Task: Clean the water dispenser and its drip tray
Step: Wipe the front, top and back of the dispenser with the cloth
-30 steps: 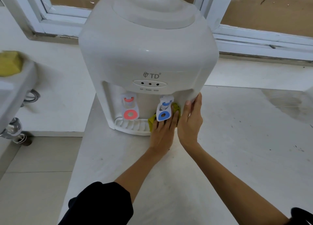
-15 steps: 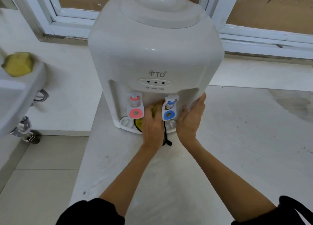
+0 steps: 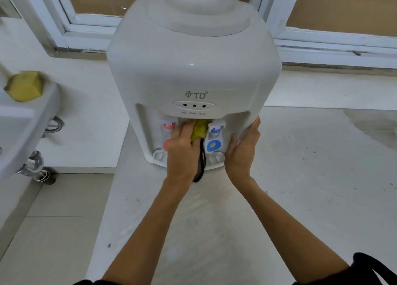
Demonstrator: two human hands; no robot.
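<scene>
On the pale counter (image 3: 300, 177), centre of view, stands the white dispenser (image 3: 193, 70), its front facing you, window frame (image 3: 322, 40) behind it on the far side.

Your left hand (image 3: 182, 153) reaches into the tap recess, between the red tap (image 3: 168, 132) on the left and the blue tap (image 3: 213, 138) on the right. Its fingers curl round a yellow cloth (image 3: 199, 128) and press it up against the back wall of the recess, just under the indicator panel (image 3: 194, 105). A black strip (image 3: 201, 162), edge or strap you cannot tell, hangs from the cloth down past the near rim of the drip tray (image 3: 159, 156) and ends over the counter. Your hand covers the middle of the tray and part of the red tap's lower disc.

Your right hand (image 3: 243, 151) lies flat against the dispenser's right front corner, fingers straight and pointing up along the housing, thumb near the blue tap; it grips nothing, only rests on the shell.

Drip tray sits at the dispenser's foot, slotted ends showing left and right of your left hand.

Left edge: a white basin (image 3: 21, 134) with a yellow sponge (image 3: 24, 86) on its rim, and chrome pipework (image 3: 34, 162) below. Tiled floor (image 3: 43, 231) lies near left. Dark sleeves (image 3: 373, 267) show at the near edge.
</scene>
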